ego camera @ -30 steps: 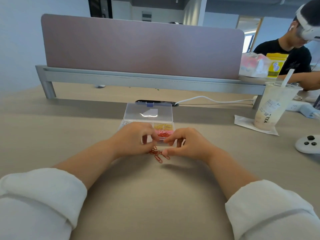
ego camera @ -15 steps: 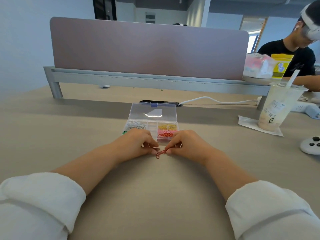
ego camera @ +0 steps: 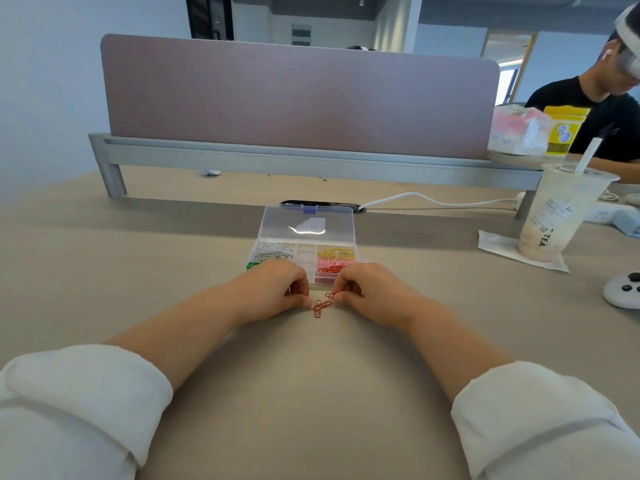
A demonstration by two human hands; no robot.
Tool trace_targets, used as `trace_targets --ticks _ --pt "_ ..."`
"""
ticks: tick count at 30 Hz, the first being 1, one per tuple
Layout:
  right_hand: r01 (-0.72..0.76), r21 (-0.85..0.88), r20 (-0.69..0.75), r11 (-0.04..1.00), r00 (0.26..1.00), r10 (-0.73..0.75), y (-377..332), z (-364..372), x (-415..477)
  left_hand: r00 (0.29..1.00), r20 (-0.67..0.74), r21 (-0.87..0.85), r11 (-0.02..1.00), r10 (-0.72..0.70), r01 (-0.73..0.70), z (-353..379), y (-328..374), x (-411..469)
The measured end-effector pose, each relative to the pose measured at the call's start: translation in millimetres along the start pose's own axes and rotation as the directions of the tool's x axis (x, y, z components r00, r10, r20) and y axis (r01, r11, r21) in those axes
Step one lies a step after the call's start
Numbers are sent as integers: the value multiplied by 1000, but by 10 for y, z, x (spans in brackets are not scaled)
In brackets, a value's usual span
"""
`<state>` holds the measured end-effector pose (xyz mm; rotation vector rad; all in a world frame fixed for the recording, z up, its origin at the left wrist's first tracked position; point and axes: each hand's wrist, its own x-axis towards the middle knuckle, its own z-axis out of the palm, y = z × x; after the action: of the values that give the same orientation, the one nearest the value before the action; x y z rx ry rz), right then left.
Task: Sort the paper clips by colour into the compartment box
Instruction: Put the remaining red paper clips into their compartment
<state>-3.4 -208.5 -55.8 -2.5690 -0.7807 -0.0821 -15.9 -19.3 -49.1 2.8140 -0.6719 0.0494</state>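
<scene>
Head view: looks down over both forearms onto the tabletop (ego camera: 311, 403).
Clips' axis: the red paper clips (ego camera: 321, 305) form a small linked bunch. Its long axis runs slantwise, one end pointing toward the near edge and left, the other toward the far edge and right.
Clips' place: about midway between the tabletop's left and right edges, just on the near side of the compartment box (ego camera: 304, 255). Whether the bunch rests on the surface or is lifted slightly cannot be told.
Since earlier: half a second ago the bunch lay flatter, closer to parallel with the near edge, and the fingertips were nearer together. Now the tips have drawn a little apart and the bunch is more tilted. A second ago both hands covered the box's near compartments, and more clips were spread loosely beneath them.
Left hand (ego camera: 277, 289): fingers curled, thumb and forefinger tips pinching the bunch's near-left end. The bunch lies just to its right.
Right hand (ego camera: 370, 292): fingers curled, thumb and forefinger pinching the far-right end. The bunch lies just to its left.
Box: the clear lid (ego camera: 308, 223) is open and tipped back toward the far edge. Silver clips (ego camera: 273, 251) and green clips (ego camera: 251, 265) are in its left compartments. Yellow clips (ego camera: 336, 252), pink clips (ego camera: 334, 262) and more red ones are in its right compartments.
Right edge: a drink cup (ego camera: 557, 216) stands on a napkin (ego camera: 495, 242), with a white controller (ego camera: 623, 291) nearer.
</scene>
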Motion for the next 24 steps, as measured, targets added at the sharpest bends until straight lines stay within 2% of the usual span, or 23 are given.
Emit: trace_targets --ticks 2,5,7,9,11,15,17,21,24 --pt "-12 65 -66 998 998 16 10 12 6 1000 22 -1 1000 -17 17 -10 4 0" --pt "-57 182 -259 982 960 104 45 13 24 999 32 -24 999 -29 29 -13 4 -1" --pt "-94 212 -363 973 917 168 79 -4 32 999 -19 -105 994 -43 41 -25 3 -1" --pt "-133 208 -402 969 891 209 114 2 37 993 -86 -210 976 -76 56 -44 28 -1" --pt "-167 211 -403 963 883 242 148 22 50 991 -94 -260 964 -93 65 -41 72 4" --pt "-192 146 -363 970 902 233 191 57 104 997 -39 -205 978 -59 50 28 170 7" --pt "-167 81 -347 983 919 185 191 73 113 997 -55 -149 987 -62 53 38 190 14" --pt "-72 89 -354 993 930 99 144 8 64 993 -70 -125 989 -94 85 23 228 10" --pt "-40 96 -165 995 985 56 101 -90 -6 991 -62 -82 990 -121 116 8 278 13"
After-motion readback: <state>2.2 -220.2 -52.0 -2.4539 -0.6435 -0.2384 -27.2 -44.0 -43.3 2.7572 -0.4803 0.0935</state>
